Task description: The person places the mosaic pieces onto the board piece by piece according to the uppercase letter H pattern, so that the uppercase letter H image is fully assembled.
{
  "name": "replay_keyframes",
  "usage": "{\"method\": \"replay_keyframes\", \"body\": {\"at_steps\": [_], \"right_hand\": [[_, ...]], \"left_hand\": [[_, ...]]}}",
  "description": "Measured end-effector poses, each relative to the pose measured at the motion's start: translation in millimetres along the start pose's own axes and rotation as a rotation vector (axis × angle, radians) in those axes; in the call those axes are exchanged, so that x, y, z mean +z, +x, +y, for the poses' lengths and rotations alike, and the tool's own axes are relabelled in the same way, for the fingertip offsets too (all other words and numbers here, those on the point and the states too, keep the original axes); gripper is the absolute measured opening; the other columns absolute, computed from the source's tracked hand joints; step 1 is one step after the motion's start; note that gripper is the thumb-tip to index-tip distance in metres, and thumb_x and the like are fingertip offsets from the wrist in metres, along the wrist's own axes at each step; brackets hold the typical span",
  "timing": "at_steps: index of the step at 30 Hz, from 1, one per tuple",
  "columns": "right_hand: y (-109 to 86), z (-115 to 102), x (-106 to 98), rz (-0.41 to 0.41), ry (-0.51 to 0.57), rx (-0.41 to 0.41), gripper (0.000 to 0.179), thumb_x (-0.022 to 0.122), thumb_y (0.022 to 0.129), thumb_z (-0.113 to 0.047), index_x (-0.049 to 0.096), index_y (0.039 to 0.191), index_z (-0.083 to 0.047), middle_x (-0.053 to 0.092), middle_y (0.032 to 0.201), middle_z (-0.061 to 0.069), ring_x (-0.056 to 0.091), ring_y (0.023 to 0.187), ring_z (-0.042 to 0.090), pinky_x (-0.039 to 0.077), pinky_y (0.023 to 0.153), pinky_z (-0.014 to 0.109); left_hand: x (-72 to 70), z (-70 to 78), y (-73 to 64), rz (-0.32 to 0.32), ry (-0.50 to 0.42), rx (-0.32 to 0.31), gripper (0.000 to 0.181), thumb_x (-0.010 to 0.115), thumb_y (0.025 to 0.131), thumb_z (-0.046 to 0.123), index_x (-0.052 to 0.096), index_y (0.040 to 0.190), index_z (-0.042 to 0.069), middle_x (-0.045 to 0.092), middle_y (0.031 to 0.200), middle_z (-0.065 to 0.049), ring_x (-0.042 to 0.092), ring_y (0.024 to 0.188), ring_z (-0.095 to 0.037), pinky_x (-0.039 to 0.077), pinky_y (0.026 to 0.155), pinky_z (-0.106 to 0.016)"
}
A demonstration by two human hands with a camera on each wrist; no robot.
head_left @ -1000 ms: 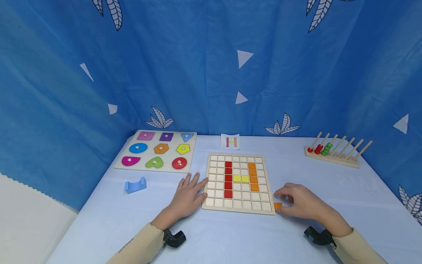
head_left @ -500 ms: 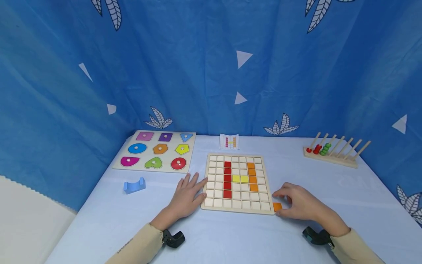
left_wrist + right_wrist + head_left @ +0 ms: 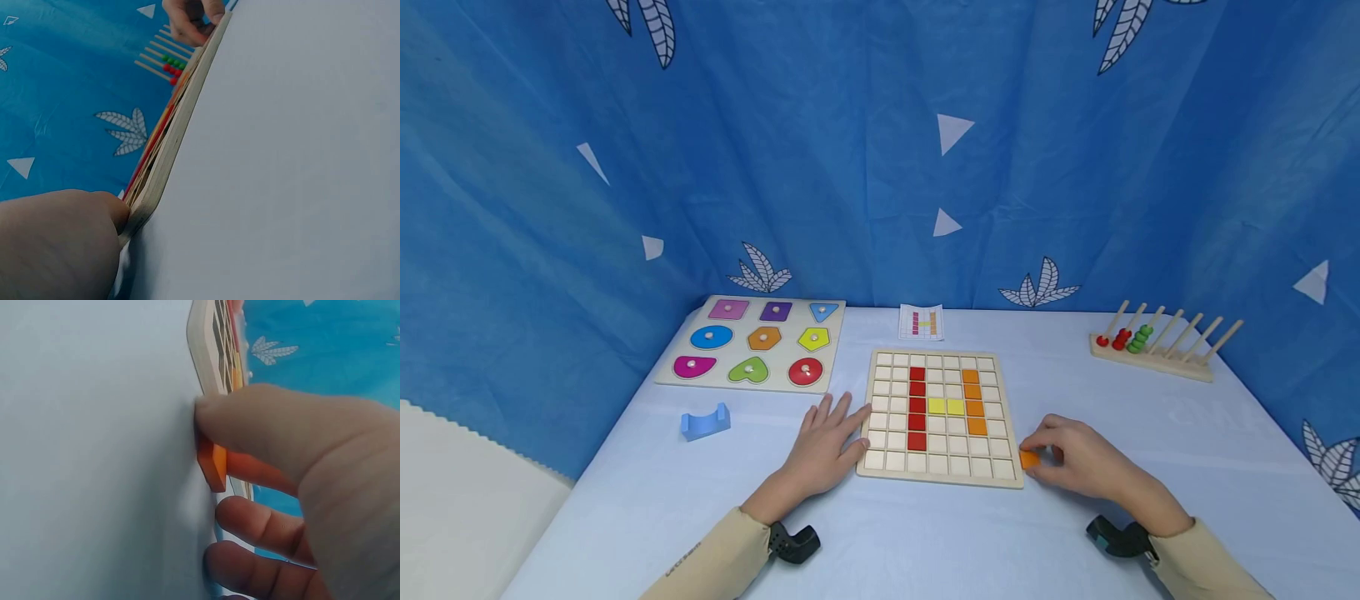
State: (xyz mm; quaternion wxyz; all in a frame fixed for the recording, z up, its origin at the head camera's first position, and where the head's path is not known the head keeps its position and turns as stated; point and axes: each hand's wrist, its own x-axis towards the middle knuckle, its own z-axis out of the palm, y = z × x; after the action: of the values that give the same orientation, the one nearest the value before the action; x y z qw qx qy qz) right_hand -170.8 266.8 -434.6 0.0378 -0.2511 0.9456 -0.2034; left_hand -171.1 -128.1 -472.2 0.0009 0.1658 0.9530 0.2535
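A square wooden grid board (image 3: pixel 940 479) lies flat on the table. In it stand a red column of tiles (image 3: pixel 917 410), two yellow tiles (image 3: pixel 945 407) side by side and an orange column of tiles (image 3: pixel 973 406). Just off the board's right edge, my right hand (image 3: pixel 1082 462) pinches a loose orange tile (image 3: pixel 213 467) between thumb and index finger, low at the table. The thumb covers part of it in the right wrist view. My left hand (image 3: pixel 823 446) rests with fingers spread, index and thumb tips against the board's left edge.
Behind the board lies a small pattern card (image 3: pixel 922 322). A shape puzzle board (image 3: pixel 760 379) with knobbed pieces is at the back left, a blue arched block (image 3: pixel 706 423) in front of it. A wooden peg rack (image 3: pixel 1157 362) with red and green beads stands back right.
The right thumb has drawn in toward the index finger, and the loose orange tile has shifted slightly away from me along the board's right edge. The left hand stays put.
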Motion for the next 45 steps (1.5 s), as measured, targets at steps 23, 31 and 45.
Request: {"method": "replay_keyframes", "body": {"at_steps": [23, 31, 45], "right_hand": [[0.2, 0.9, 2.5, 0.015, -0.012, 0.011, 0.023, 0.085, 0.079, -0.017, 0.081, 0.102, -0.014, 0.060, 0.086, -0.012, 0.042, 0.067, -0.003, 0.041, 0.057, 0.017], [1.1, 0.8, 2.4, 0.006, -0.022, 0.024, 0.024, 0.085, 0.079, -0.018, 0.081, 0.102, -0.013, 0.061, 0.086, -0.012, 0.043, 0.069, -0.001, 0.041, 0.058, 0.017], [0.8, -1.3, 1.8, 0.018, -0.020, 0.028, 0.022, 0.085, 0.079, -0.017, 0.081, 0.101, -0.014, 0.061, 0.086, -0.012, 0.044, 0.068, -0.001, 0.042, 0.058, 0.017]], "left_hand": [[2.8, -1.9, 1.4, 0.001, 0.003, -0.006, 0.054, 0.058, 0.100, 0.033, 0.052, 0.151, 0.017, 0.036, 0.164, -0.020, 0.019, 0.155, -0.049, 0.016, 0.123, -0.068], [1.4, -1.0, 0.5, -0.004, 0.009, -0.006, 0.054, 0.058, 0.100, 0.033, 0.052, 0.151, 0.017, 0.036, 0.164, -0.020, 0.019, 0.155, -0.049, 0.016, 0.123, -0.068], [2.1, -1.5, 0.3, -0.001, 0.010, 0.005, 0.054, 0.058, 0.100, 0.032, 0.052, 0.151, 0.015, 0.036, 0.163, -0.021, 0.020, 0.155, -0.050, 0.016, 0.122, -0.069]]}}
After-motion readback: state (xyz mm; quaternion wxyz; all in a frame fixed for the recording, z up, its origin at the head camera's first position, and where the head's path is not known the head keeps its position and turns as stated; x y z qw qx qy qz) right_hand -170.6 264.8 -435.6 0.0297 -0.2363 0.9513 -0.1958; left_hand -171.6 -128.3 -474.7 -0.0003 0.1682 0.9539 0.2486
